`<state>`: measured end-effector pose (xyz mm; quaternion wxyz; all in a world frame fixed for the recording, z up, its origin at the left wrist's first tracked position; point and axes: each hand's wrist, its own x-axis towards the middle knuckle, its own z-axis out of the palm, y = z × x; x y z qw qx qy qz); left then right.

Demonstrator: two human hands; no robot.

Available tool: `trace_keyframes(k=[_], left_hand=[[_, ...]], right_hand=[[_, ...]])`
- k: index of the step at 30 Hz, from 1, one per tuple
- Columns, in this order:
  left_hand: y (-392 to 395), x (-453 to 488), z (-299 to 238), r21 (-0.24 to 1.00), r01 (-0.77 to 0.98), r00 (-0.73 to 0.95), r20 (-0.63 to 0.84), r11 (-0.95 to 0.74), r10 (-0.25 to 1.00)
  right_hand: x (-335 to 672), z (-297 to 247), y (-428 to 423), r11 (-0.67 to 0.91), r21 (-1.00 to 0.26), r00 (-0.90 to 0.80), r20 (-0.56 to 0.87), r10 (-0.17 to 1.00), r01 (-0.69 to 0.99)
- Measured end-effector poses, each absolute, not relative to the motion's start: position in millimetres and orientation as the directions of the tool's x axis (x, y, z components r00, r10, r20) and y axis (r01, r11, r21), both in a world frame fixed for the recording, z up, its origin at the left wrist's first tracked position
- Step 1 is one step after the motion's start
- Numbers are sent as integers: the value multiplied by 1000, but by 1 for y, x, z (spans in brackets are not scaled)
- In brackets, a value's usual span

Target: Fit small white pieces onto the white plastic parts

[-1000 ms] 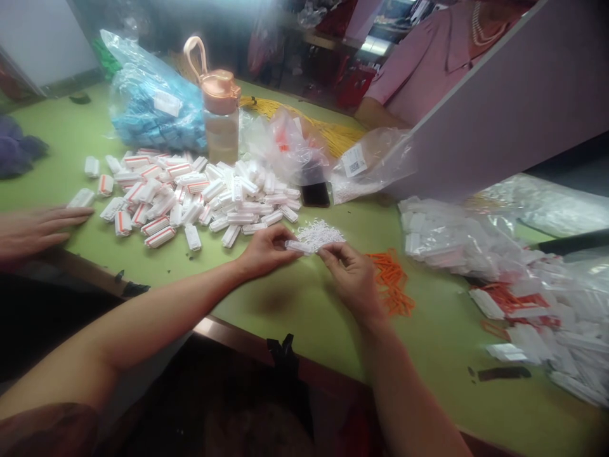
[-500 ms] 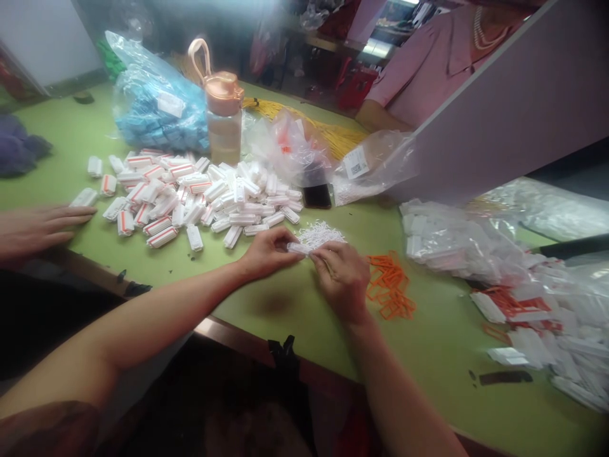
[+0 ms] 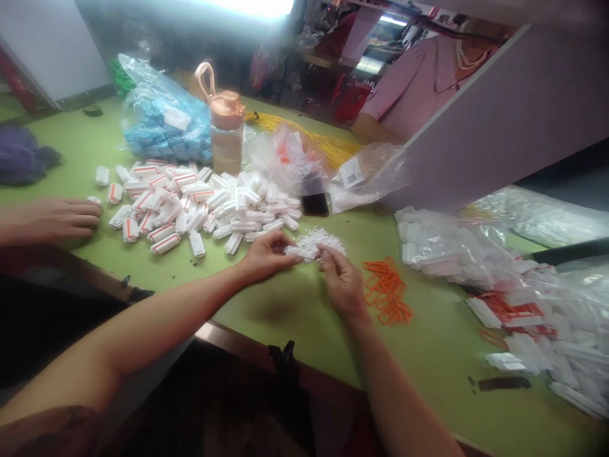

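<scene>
White casing [image 3: 299, 253], small and oblong, sits just above the near edge of a pile of tiny white pieces [image 3: 326, 238], pinched between thumb and fingers of the left hand [image 3: 269, 256]. Right hand [image 3: 343, 276] just beside its far end, thumb and fingertips drawn together over the pile's edge; too small to tell whether they grip a piece. Orange frames [image 3: 387, 291] lie loose on the green tabletop [image 3: 285, 317], to the right of the right hand. Beyond the left hand, a broad heap of white blocks [image 3: 190, 203], some with an orange stripe. Dark phone [image 3: 315, 204] at the heap's right end, clear bag with a label [image 3: 352, 172] near it. Behind the heap: bottle [image 3: 226, 136] with a peach lid, upright, beside a bag of blue items [image 3: 164, 130]. Yellow strands [image 3: 328, 141] farther back. At far right, bagged white parts [image 3: 438, 251] in a spread. Left edge: another person's hand [image 3: 61, 219], flat near the heap. Across, a person in a pink shirt [image 3: 412, 86], partly behind a slanting panel [image 3: 499, 120].
</scene>
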<state>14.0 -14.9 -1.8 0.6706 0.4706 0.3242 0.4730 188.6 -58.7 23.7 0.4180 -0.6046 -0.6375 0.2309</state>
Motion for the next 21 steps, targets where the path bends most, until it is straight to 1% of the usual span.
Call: trace_keyframes(k=[3,6,9,13,17,21], left_hand=[[-16,14,-3,952,-295,394,42,83,918],[-19,14,-1,959,-272,423,51,74,905],[-21,14,1,968,-238,427,35,75,904],[-20,13,3,973,-210,438,4,98,899],[-19,13,3,978,-180,437,-17,106,899],[-18,18,-3,971,-195,419,-44,137,907]], right_hand=[[189,27,-59,86,-808,6,110,994,583],[187,30,-61,89,-820,-75,56,996,566],[186,29,-62,83,-840,-82,46,996,537],[187,27,-61,35,-855,-37,18,999,517],[186,32,-60,34,-836,-3,39,999,547],[189,31,-60,67,-789,-27,64,998,610]])
